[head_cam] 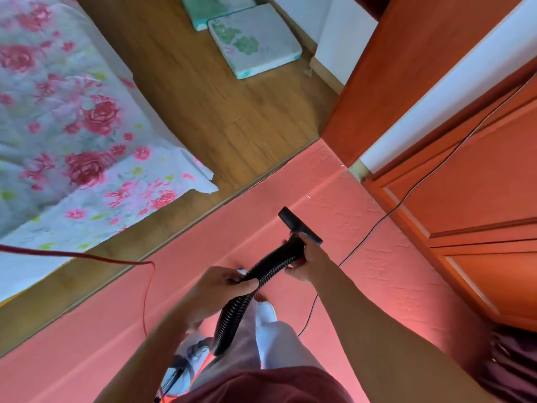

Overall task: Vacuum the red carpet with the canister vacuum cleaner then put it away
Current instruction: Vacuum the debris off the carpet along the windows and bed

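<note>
Red carpet (pixel 377 271): runs diagonally between the wooden floor (pixel 218 112) and the orange cabinet fronts (pixel 479 184); the person stands on it.
Hose (pixel 232 321): black, ribbed, curving up from beside the legs.
Nozzle (pixel 299 225): black T-shaped head over the carpet; whether it touches cannot be told.
Left hand (pixel 223 289): curled round the hose mid-length.
Right hand (pixel 305 260): grips the hose end just behind the nozzle, apart from the left.
Canister vacuum (pixel 186 367): partly seen on the carpet by the feet.
Cords: red cord (pixel 116 260) from the left; black cord (pixel 406 196) along the cabinets.
Bed (pixel 58 126): floral sheet, far left.
</note>
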Demonstrator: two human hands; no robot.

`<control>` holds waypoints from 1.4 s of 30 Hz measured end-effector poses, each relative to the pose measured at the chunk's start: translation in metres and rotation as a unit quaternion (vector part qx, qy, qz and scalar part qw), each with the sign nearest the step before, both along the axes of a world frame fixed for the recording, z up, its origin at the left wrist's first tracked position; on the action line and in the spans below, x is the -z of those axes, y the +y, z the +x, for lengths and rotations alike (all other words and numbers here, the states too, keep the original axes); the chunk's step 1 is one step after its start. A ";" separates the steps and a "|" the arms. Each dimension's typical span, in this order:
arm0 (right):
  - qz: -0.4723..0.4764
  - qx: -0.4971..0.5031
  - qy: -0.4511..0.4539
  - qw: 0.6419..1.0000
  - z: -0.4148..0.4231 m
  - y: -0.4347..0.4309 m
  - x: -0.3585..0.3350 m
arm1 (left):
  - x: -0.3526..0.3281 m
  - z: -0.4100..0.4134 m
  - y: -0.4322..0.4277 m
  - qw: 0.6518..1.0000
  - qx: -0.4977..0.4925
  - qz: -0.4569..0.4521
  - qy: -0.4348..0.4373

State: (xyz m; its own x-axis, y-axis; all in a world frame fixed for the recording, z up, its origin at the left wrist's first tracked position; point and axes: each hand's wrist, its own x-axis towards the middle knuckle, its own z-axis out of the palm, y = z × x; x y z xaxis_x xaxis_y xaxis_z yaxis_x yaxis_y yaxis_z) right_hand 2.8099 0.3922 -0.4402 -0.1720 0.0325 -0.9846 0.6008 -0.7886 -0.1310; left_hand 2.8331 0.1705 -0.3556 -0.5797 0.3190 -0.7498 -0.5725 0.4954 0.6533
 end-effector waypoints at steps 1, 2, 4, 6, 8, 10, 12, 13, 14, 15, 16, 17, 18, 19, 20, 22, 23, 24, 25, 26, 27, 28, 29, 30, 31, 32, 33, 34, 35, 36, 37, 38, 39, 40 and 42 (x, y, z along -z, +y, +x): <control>0.001 0.015 0.003 1.000 -0.005 0.004 0.001 | 0.002 -0.010 0.004 1.000 0.010 0.004 -0.002; 0.001 0.028 0.007 1.000 -0.010 0.008 0.001 | 0.004 -0.021 0.007 1.000 0.020 0.012 -0.002; -0.001 0.047 0.020 0.999 -0.020 0.013 0.002 | 0.006 -0.041 0.013 0.999 0.035 0.020 -0.002; 0.007 0.059 0.032 0.998 -0.034 0.015 0.005 | 0.011 -0.060 0.019 0.999 0.042 0.017 0.008; 0.020 0.064 0.034 0.997 -0.049 0.018 0.013 | 0.022 -0.077 0.025 0.999 0.038 0.005 0.017; 0.030 0.060 0.032 0.997 -0.063 0.021 0.025 | 0.037 -0.090 0.034 0.999 0.033 -0.006 0.025; 0.033 0.067 0.025 0.997 -0.075 0.027 0.043 | 0.054 -0.100 0.042 0.999 0.035 -0.011 0.035; 0.034 0.068 0.021 0.997 -0.080 0.031 0.053 | 0.065 -0.104 0.047 0.999 0.031 -0.014 0.033; 0.033 0.067 0.020 0.997 -0.083 0.035 0.064 | 0.077 -0.106 0.052 0.999 0.028 -0.019 0.027; 0.034 0.063 0.017 0.997 -0.085 0.039 0.077 | 0.087 -0.108 0.057 0.999 0.034 -0.023 0.019; 0.035 0.061 0.015 0.997 -0.087 0.043 0.090 | 0.098 -0.109 0.063 0.999 0.046 -0.021 0.011; 0.033 0.058 0.012 0.998 -0.088 0.046 0.103 | 0.108 -0.110 0.069 0.998 0.058 -0.017 -0.001; 0.027 0.060 0.008 0.998 -0.087 0.048 0.115 | 0.117 -0.110 0.075 0.997 0.074 -0.018 -0.015; 0.019 0.063 0.004 0.998 -0.086 0.049 0.127 | 0.126 -0.110 0.081 0.996 0.087 -0.020 -0.025; 0.013 0.072 0.003 0.997 -0.085 0.051 0.141 | 0.136 -0.110 0.088 0.994 0.098 -0.024 -0.030; 0.011 0.100 0.007 0.995 -0.081 0.053 0.160 | 0.149 -0.112 0.098 0.991 0.125 -0.040 -0.024; 0.005 0.110 0.009 0.994 -0.078 0.052 0.169 | 0.156 -0.113 0.102 0.989 0.142 -0.047 -0.023; -0.004 0.114 0.010 0.993 -0.074 0.051 0.179 | 0.162 -0.113 0.104 0.986 0.156 -0.051 -0.029; -0.011 0.116 0.010 0.993 -0.070 0.049 0.188 | 0.167 -0.113 0.105 0.984 0.164 -0.051 -0.037; -0.017 0.117 0.011 0.993 -0.066 0.048 0.197 | 0.174 -0.112 0.104 0.984 0.163 -0.047 -0.046; -0.020 0.122 0.013 0.992 -0.063 0.048 0.206 | 0.180 -0.111 0.102 0.986 0.154 -0.041 -0.058; -0.019 0.129 0.015 0.991 -0.060 0.049 0.216 | 0.187 -0.109 0.100 0.988 0.137 -0.033 -0.070; -0.017 0.135 0.015 0.991 -0.059 0.049 0.225 | 0.193 -0.107 0.099 0.989 0.120 -0.028 -0.085; -0.013 0.139 0.015 0.990 -0.057 0.050 0.234 | 0.199 -0.105 0.099 0.989 0.110 -0.028 -0.099; -0.008 0.140 0.015 0.990 -0.057 0.051 0.241 | 0.204 -0.103 0.100 0.988 0.107 -0.034 -0.108; -0.003 0.138 0.018 0.990 -0.057 0.053 0.247 | 0.209 -0.101 0.101 0.988 0.106 -0.041 -0.109; 0.004 0.134 0.022 0.991 -0.059 0.054 0.253 | 0.214 -0.101 0.104 0.988 0.102 -0.047 -0.106; 0.014 0.131 0.026 0.991 -0.062 0.056 0.259 | 0.219 -0.100 0.107 0.989 0.093 -0.051 -0.103; 0.027 0.125 0.029 0.991 -0.067 0.059 0.264 | 0.224 -0.101 0.111 0.990 0.081 -0.056 -0.104; 0.042 0.118 0.031 0.992 -0.072 0.063 0.269 | 0.230 -0.102 0.115 0.990 0.070 -0.058 -0.108; 0.057 0.110 0.033 0.992 -0.076 0.068 0.273 | 0.236 -0.103 0.119 0.990 0.060 -0.058 -0.115; 0.069 0.105 0.036 0.991 -0.080 0.072 0.277 | 0.241 -0.104 0.122 0.989 0.053 -0.056 -0.124; 0.078 0.099 0.038 0.991 -0.082 0.075 0.279 | 0.245 -0.105 0.124 0.988 0.056 -0.053 -0.133; 0.083 0.094 0.039 0.991 -0.081 0.077 0.281 | 0.248 -0.106 0.125 0.987 0.069 -0.049 -0.138; 0.087 0.089 0.036 0.992 -0.075 0.077 0.280 | 0.251 -0.110 0.124 0.982 0.116 -0.043 -0.144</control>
